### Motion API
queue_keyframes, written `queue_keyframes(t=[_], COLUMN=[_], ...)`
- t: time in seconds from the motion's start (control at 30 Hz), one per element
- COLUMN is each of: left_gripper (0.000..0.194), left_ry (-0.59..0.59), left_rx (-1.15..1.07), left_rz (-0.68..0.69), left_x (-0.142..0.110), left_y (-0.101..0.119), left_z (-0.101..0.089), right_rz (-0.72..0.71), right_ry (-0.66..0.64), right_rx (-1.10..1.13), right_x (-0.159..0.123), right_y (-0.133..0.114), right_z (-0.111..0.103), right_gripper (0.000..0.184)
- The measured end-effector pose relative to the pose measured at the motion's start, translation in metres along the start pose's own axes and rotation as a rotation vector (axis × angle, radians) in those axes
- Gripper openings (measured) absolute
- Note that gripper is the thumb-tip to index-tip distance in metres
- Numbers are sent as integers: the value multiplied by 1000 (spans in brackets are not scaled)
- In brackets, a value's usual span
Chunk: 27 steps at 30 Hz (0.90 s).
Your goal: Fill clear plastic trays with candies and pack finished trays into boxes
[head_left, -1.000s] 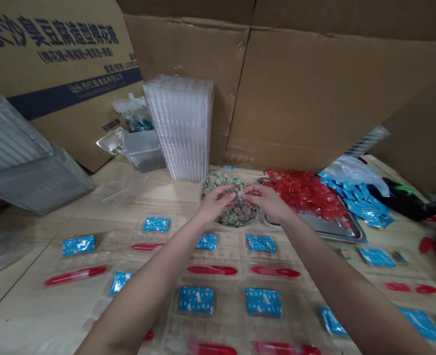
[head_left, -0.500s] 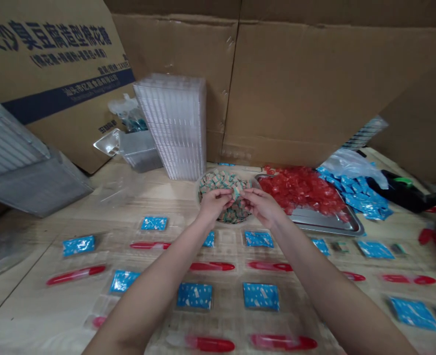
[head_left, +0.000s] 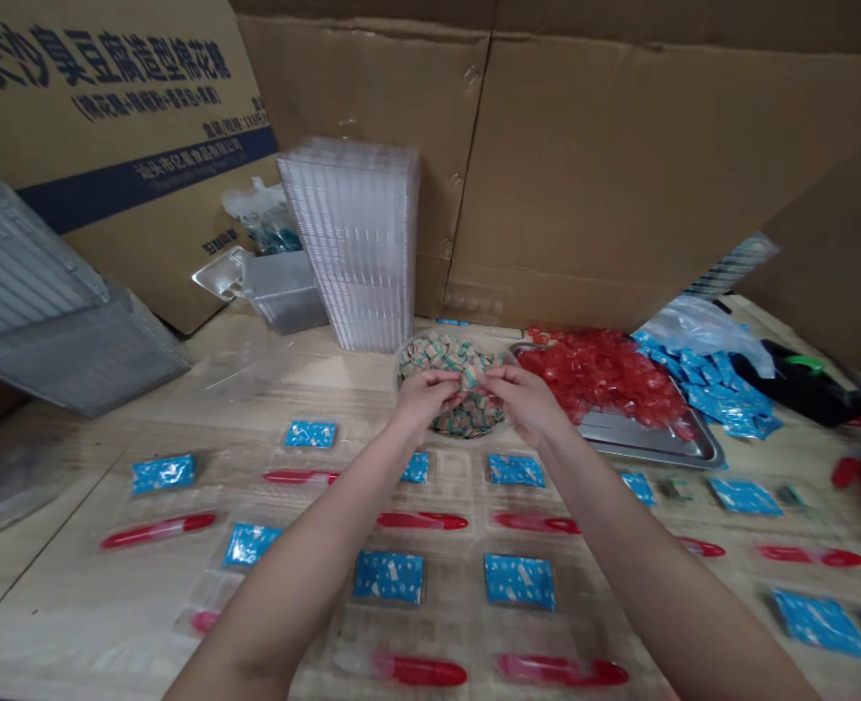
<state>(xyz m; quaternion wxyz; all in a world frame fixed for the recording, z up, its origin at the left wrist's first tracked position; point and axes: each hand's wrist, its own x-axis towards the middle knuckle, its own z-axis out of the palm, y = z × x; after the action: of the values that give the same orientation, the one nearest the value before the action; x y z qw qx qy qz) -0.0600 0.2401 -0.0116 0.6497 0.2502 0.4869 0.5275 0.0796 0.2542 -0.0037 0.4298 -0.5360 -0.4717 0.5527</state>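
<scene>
Over a round bowl (head_left: 404, 362) of small green-and-tan packets, both my hands are pinched close together. My left hand (head_left: 428, 397) and my right hand (head_left: 524, 393) grip one small green-and-tan packet (head_left: 472, 376) between them, each by a side. Blur hides its print. Nearer to me, clear plastic trays (head_left: 451, 545) lie in rows. Blue sachets (head_left: 519, 581) and red pen-shaped tubes (head_left: 422, 521) rest in them. Two small packets (head_left: 676, 490) like the held one appear in trays at the right.
Red wrapped pieces (head_left: 598, 375) heap on a metal tray (head_left: 646, 443) right of the bowl. Beyond it lie more blue sachets (head_left: 723, 385) and a black object (head_left: 796, 385). Stacked clear trays (head_left: 357, 243) stand behind the bowl, against cardboard (head_left: 620, 175). More stacked trays (head_left: 57, 321) lean at the left.
The whole view has shifted slightly, moving the scene a little to the right. My hands stay over the bowl with the small packet between them.
</scene>
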Motion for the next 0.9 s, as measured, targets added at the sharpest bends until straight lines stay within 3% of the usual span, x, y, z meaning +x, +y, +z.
queue_keyframes(t=[0.23, 0.63, 0.9], left_gripper=[9, 12, 10], left_ry=[-19, -145, 2], left_rx=[-57, -42, -30], left_rz=[-32, -108, -1], left_x=[-3, -5, -5], left_y=[0, 4, -2], left_z=[0, -6, 5], right_rz=[-136, -27, 49], right_ry=[35, -106, -25], right_rx=[-145, -91, -35], right_x=[-6, -5, -7], right_y=[-1, -3, -1], right_z=[8, -5, 0], right_gripper=[21, 31, 24])
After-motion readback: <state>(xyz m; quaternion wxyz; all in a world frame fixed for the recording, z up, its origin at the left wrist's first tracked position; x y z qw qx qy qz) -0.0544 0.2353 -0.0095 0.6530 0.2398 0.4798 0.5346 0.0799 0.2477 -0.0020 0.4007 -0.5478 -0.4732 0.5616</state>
